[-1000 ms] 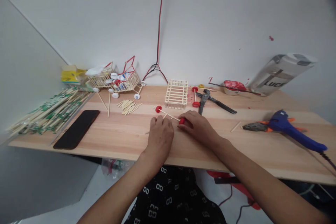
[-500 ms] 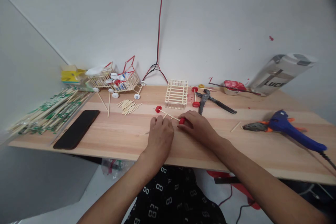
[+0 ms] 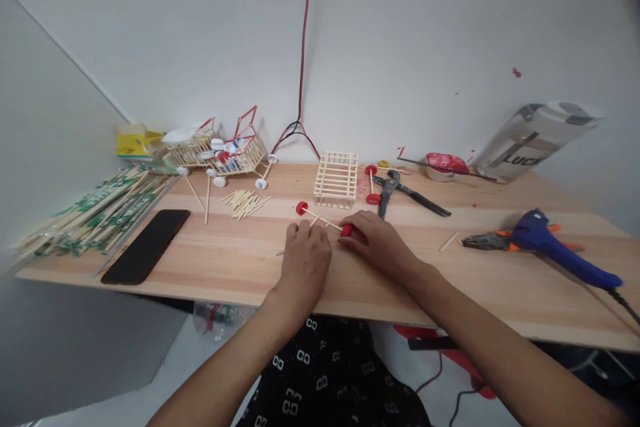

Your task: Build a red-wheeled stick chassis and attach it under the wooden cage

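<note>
A thin wooden stick axle (image 3: 315, 215) with a red bottle cap (image 3: 301, 208) at its far left end lies on the table. My right hand (image 3: 375, 240) pinches the other red cap (image 3: 345, 231), at the axle's near right end. Close beside it, my left hand (image 3: 306, 257) has its fingers curled down around a thin stick (image 3: 315, 220), whose tip shows past the fingers against the axle. Most of that stick is hidden under the hand. Just behind stands a small stick-built basket frame (image 3: 336, 180).
A second red-capped axle (image 3: 372, 185) and black-handled pliers (image 3: 394, 193) lie behind my right hand. A blue glue gun (image 3: 545, 237) rests at right. Leftward are cut sticks (image 3: 244, 203), small stick carts (image 3: 240, 153), a phone (image 3: 146, 247) and wrapped chopsticks (image 3: 115, 210).
</note>
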The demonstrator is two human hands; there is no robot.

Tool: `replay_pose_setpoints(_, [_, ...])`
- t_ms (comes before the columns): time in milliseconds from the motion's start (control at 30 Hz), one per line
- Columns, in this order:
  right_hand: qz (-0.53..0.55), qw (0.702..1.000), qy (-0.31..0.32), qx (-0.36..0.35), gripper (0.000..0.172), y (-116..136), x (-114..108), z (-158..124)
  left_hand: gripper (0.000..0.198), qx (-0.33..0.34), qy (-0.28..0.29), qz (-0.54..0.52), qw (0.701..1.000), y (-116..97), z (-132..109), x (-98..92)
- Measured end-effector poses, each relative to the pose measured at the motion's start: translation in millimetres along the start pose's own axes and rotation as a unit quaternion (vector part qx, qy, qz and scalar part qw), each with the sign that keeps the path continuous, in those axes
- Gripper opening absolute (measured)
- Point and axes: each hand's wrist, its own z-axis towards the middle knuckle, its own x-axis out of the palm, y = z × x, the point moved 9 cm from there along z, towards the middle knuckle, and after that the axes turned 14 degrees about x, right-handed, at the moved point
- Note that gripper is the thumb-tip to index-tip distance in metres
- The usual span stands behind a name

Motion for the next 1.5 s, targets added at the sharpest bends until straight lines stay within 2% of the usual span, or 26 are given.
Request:
replay_pose_setpoints(467, [-0.002,1.0,0.001,0.002,0.014,0.5,0.1,0.2,0.018,0.001,-0.007,0.003,1.0,0.5,0.8,0.8])
replay_pose_setpoints(1500, [-0.003,1.0,-0.001,-0.002,0.014,-1.3,1.2,0.3,0.022,0.0,0.014,-0.009,1.0,0.8,0.6,1.1])
